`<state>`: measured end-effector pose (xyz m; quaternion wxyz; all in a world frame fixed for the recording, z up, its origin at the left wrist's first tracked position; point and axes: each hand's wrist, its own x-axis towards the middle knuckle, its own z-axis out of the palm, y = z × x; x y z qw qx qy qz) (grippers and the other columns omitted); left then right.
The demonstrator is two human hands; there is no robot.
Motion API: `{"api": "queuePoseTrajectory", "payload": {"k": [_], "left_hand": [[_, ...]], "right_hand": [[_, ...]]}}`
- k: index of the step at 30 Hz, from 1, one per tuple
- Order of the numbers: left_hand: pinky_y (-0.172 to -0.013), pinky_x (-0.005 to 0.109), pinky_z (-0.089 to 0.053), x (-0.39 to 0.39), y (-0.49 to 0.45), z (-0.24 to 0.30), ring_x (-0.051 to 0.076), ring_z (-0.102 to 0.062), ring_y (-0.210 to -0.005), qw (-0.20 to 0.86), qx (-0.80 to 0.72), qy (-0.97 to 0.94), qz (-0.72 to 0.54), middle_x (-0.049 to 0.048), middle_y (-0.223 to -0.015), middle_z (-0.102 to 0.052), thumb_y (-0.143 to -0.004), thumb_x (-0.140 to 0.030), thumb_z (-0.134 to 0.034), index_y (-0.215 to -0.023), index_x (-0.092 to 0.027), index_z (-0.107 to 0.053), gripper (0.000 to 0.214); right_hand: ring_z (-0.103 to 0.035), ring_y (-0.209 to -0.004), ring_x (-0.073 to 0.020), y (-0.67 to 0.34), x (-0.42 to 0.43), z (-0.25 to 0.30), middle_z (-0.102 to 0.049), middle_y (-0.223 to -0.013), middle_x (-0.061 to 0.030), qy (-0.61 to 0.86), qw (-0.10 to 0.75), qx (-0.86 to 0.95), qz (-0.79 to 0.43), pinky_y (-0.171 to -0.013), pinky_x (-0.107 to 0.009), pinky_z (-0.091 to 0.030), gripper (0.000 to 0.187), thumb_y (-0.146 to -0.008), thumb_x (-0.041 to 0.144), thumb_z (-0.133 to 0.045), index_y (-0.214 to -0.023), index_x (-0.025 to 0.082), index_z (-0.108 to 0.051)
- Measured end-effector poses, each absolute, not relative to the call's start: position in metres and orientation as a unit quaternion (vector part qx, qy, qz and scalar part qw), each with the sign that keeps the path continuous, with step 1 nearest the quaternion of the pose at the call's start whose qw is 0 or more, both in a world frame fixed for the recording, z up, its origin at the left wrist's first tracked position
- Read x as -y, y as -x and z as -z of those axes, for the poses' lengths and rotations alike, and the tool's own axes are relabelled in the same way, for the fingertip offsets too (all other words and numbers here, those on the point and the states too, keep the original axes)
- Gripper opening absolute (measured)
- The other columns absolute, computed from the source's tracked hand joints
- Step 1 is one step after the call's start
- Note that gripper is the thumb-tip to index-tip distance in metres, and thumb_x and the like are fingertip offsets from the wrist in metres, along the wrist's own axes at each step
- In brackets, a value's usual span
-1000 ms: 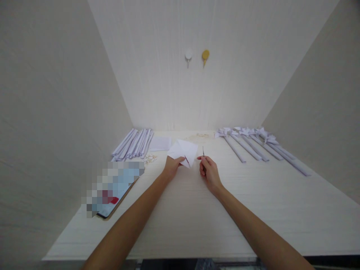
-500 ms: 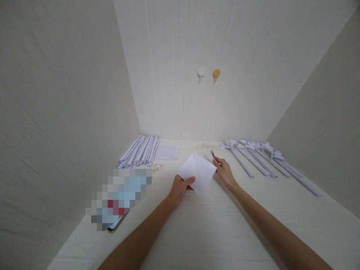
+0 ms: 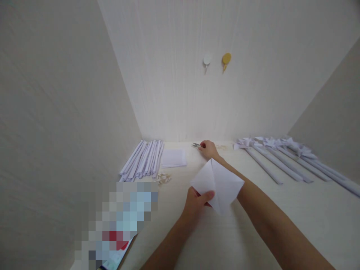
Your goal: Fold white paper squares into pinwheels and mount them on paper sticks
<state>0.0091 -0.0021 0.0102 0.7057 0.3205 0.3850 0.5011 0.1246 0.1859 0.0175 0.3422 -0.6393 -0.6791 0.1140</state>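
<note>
A square of white paper (image 3: 226, 182), creased along its diagonal and turned corner-up, is pinched by my left hand (image 3: 196, 204) at its left side, thumb on top. Farther back, close to the rear wall, my right hand (image 3: 209, 150) is closed around small metal snips (image 3: 196, 145), their blades pointing left. The paper overlaps part of my right forearm. A stack of flat white paper squares (image 3: 173, 157) lies to the left of the snips. In front of that stack sits a small pile of short pale pieces (image 3: 163, 178).
Several rolled paper sticks (image 3: 144, 159) lie at the back left. On the right, more paper sticks (image 3: 263, 165) carry folded paper pinwheels (image 3: 272, 143) at their far ends. A phone-like device (image 3: 118, 258), mostly pixelated, rests front left. A white hook (image 3: 206, 61) and yellow hook (image 3: 226, 59) are on the wall.
My right hand has moved back toward the wall with the snips, whose blades now point left. My left hand still holds the paper, now lower and farther right in view; the camera view has shifted.
</note>
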Motion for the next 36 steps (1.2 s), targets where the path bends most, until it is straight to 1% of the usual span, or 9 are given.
{"api": "queuePoseTrajectory", "payload": {"k": [3, 10, 16, 23, 27, 30, 36], "left_hand": [[-0.054, 0.028, -0.048, 0.0, -0.008, -0.011, 0.017, -0.06, -0.059, 0.719, -0.378, -0.301, -0.5, 0.0076, -0.071, -0.067, -0.048, -0.024, -0.074, -0.077, -0.011, -0.065, 0.033], [-0.057, 0.03, -0.049, -0.002, -0.006, -0.02, 0.019, -0.062, -0.063, 0.73, -0.379, -0.234, -0.518, 0.0104, -0.079, -0.067, -0.045, -0.022, -0.075, -0.081, -0.01, -0.064, 0.039], [-0.055, 0.029, -0.049, -0.003, -0.005, -0.022, 0.02, -0.062, -0.067, 0.737, -0.368, -0.207, -0.528, 0.0114, -0.086, -0.067, -0.046, -0.02, -0.074, -0.084, -0.011, -0.063, 0.04], [-0.055, 0.029, -0.048, -0.003, -0.005, -0.02, 0.019, -0.061, -0.063, 0.735, -0.376, -0.217, -0.521, 0.0107, -0.079, -0.067, -0.044, -0.02, -0.075, -0.081, -0.01, -0.063, 0.04], [-0.057, 0.027, -0.048, -0.003, -0.005, -0.02, 0.018, -0.061, -0.064, 0.736, -0.372, -0.218, -0.522, 0.0105, -0.08, -0.068, -0.046, -0.019, -0.074, -0.082, -0.01, -0.064, 0.039], [-0.058, 0.026, -0.048, -0.003, -0.005, -0.019, 0.017, -0.062, -0.066, 0.736, -0.37, -0.215, -0.524, 0.0103, -0.082, -0.068, -0.047, -0.018, -0.073, -0.084, -0.011, -0.064, 0.039], [-0.057, 0.025, -0.048, -0.004, -0.006, -0.019, 0.015, -0.06, -0.061, 0.74, -0.363, -0.203, -0.529, 0.0083, -0.078, -0.068, -0.047, -0.016, -0.072, -0.081, -0.01, -0.064, 0.036]], "right_hand": [[-0.055, -0.072, -0.0163, -0.114, -0.197, -0.01, -0.065, -0.077, -0.009, 0.644, 0.339, 0.676, -0.119, -0.066, -0.026, -0.039, 0.006, -0.064, 0.015, -0.06, -0.068, 0.013, -0.065], [-0.057, -0.066, -0.0155, -0.111, -0.205, 0.002, -0.066, -0.072, -0.0074, 0.664, 0.349, 0.642, -0.156, -0.062, -0.026, -0.041, 0.005, -0.061, 0.017, -0.064, -0.065, 0.015, -0.065], [-0.059, -0.063, -0.0151, -0.112, -0.205, 0.001, -0.067, -0.069, -0.0065, 0.665, 0.37, 0.62, -0.189, -0.059, -0.026, -0.044, 0.007, -0.057, 0.017, -0.067, -0.064, 0.014, -0.066], [-0.058, -0.059, -0.0155, -0.114, -0.208, 0.002, -0.067, -0.064, -0.0067, 0.665, 0.385, 0.604, -0.211, -0.057, -0.027, -0.044, 0.009, -0.052, 0.017, -0.069, -0.061, 0.013, -0.067], [-0.058, -0.057, -0.0147, -0.115, -0.209, 0.003, -0.066, -0.061, -0.005, 0.66, 0.395, 0.6, -0.22, -0.057, -0.026, -0.044, 0.009, -0.05, 0.016, -0.07, -0.058, 0.013, -0.067], [-0.058, -0.058, -0.015, -0.116, -0.209, 0.004, -0.066, -0.061, -0.0047, 0.656, 0.403, 0.598, -0.223, -0.057, -0.027, -0.044, 0.009, -0.05, 0.016, -0.071, -0.058, 0.014, -0.067], [-0.058, -0.059, -0.0156, -0.115, -0.209, 0.005, -0.066, -0.061, -0.0044, 0.65, 0.416, 0.594, -0.226, -0.058, -0.028, -0.044, 0.01, -0.049, 0.016, -0.071, -0.057, 0.014, -0.065]]}}
